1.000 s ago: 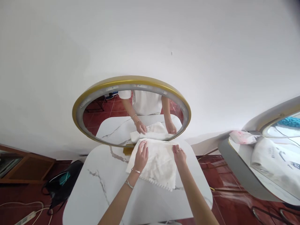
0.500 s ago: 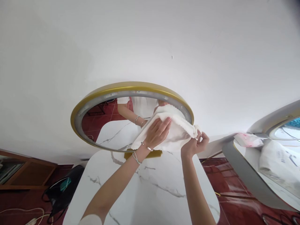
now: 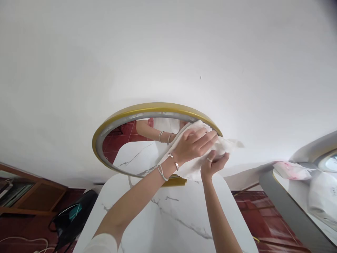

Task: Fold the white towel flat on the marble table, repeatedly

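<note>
A white cloth [image 3: 184, 168] lies against the right part of an oval mirror [image 3: 126, 130] with a gold and grey rim. My left hand [image 3: 195, 142] presses the cloth onto the glass near the right rim, its fingers bent over the fabric. Just below the rim, my right hand [image 3: 214, 165] holds the cloth's lower right edge between thumb and fingers. The cloth's loose corner is blurred and sticks out to the right past the frame. Behind the cloth, the right side of the glass is hidden.
The mirror stands on a gold base [image 3: 173, 182] on a white marbled table [image 3: 168, 218]. A second table [image 3: 279, 203] at right bears a pink and white packet [image 3: 292, 170] and a white bag [image 3: 323, 196]. A black bag [image 3: 76, 214] and a wooden cabinet [image 3: 39, 196] are at left.
My left hand has slid the cloth right toward the rim, its fingers now more bent. The right hand has moved slightly down and left along the cloth's edge. The view has shifted a little.
</note>
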A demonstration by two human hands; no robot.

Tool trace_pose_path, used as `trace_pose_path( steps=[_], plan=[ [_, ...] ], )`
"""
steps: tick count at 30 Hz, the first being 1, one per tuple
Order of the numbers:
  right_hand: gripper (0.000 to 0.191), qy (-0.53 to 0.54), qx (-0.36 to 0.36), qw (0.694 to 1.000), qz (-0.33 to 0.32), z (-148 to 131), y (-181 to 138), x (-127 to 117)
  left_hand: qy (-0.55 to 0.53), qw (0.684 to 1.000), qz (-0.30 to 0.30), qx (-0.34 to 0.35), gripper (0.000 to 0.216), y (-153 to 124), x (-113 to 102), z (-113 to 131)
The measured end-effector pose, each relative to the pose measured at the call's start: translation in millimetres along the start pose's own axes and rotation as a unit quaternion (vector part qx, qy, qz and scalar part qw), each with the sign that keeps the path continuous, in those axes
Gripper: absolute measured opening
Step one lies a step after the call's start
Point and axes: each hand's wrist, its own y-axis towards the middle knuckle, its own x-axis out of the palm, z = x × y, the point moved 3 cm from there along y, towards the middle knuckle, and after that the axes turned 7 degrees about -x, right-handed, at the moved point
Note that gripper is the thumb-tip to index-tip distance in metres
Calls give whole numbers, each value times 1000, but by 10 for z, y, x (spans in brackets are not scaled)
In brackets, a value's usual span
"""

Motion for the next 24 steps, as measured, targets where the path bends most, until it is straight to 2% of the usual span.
trace_pose_path(
  steps=[3, 7, 10, 14, 17, 21, 24],
  plan=[
    [52, 1, -6, 999, 48, -253, 145, 44, 0, 999, 34, -36, 25, 238, -184, -22],
    [37, 13, -102, 993, 57, -752, 421, 159, 28, 988, 85, -126, 26, 524, -540, -197],
    [29, 21, -194, 979, 56, -1122, 542, 252, 39, 979, 76, -184, 28, 506, -748, -416],
    [29, 17, -331, 941, 64, -1555, 565, 397, 61, 972, 83, -213, 35, 191, -952, -694],
    [39, 9, -414, 910, 27, -1848, 510, 544, 75, 956, 114, -260, 34, -136, -1115, -929],
    [40, -4, -503, 860, -91, -2297, 304, 751, 86, 924, 150, -342, 31, -622, -1327, -1256],
    [36, 0, -565, 797, -213, -2668, 47, 918, 70, 901, 160, -398, 27, -1008, -1431, -1437]
  ],
)
